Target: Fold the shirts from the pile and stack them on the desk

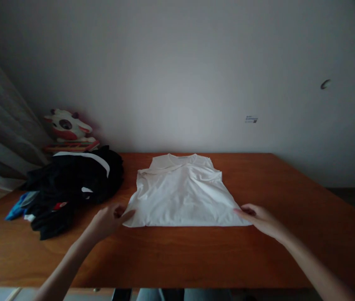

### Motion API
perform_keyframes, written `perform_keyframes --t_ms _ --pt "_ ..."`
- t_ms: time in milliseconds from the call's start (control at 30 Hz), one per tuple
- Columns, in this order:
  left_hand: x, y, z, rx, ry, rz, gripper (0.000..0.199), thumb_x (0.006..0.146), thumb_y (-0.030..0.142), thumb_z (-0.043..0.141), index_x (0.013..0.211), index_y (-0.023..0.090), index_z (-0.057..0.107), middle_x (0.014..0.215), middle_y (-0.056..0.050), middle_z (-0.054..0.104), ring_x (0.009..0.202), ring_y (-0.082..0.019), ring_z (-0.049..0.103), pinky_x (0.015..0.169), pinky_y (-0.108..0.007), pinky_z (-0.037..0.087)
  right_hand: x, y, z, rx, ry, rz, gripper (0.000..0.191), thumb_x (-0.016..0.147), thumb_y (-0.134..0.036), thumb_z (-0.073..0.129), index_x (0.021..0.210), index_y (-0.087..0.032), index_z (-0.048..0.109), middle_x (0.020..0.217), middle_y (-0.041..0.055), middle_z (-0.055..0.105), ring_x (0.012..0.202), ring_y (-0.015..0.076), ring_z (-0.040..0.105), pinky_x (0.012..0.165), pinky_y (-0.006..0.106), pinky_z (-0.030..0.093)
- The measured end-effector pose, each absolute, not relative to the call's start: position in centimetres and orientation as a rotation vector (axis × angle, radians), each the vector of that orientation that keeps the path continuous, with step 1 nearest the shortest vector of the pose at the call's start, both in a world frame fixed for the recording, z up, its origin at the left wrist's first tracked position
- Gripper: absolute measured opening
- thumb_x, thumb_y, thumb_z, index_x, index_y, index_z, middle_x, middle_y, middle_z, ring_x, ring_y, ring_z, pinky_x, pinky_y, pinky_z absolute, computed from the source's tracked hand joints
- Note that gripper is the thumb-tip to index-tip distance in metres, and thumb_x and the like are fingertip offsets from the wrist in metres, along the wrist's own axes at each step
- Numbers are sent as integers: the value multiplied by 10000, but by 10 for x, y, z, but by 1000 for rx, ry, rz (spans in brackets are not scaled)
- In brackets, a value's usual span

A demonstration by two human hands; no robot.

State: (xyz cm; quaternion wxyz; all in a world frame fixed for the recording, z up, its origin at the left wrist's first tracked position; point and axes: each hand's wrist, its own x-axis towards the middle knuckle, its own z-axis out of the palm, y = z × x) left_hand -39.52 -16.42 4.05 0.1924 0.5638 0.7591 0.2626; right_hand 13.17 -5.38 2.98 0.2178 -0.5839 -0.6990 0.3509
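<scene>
Evidently, white shirt [180, 196] lies collar-far between left hand [106, 221] and right hand [261, 219], half-curled fingers at near corners, grip unclear.

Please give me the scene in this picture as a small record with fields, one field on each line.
surface: brown wooden table
main item: white shirt, spread flat, neckline toward the wall
left hand: left hand at the shirt's near left corner
right hand: right hand at the shirt's near right corner
left side: pile of dark clothes, with a blue piece at its left edge
behind pile: cow-like toy
far left: light curtain
on wall: small label
</scene>
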Motion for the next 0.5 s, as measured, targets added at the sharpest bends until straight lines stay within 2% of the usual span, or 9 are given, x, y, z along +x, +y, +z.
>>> perform_keyframes --t_ms 133,233,367,500 --pt "-391 -174 41 1640 2150 760 428 735 644 654 706 218 659 671 -12 673 645 -201 629 630 -274 465 131 -60 25 -1625 -1871 867 598 707 -805 613 798 -218 676 818 83 744 779 272 680 743 370 513" --pt "-391 -174 50 1484 2032 1034 503 733 711 646 732 208 641 670 -5 644 648 -186 613 642 -270 489 128 -61 26 -1558 -1671 798 645 689 -843 606 855 -224 670 865 95 744 831 277 683 775 373 533" --pt "-391 -177 59 1209 1838 1362 659 648 827 673 848 200 635 728 -6 653 689 -184 623 635 -269 522 129 -62 28 -1456 -1453 836 666 627 -850 679 858 -227 642 853 84 735 815 248 678 739 329 550" --pt "-392 -184 58 1278 1860 1317 698 616 847 683 864 195 652 684 -13 663 627 -170 593 567 -253 490 135 -68 34 -1443 -1437 880 659 609 -809 731 899 -222 656 824 76 729 742 223 660 672 309 538"
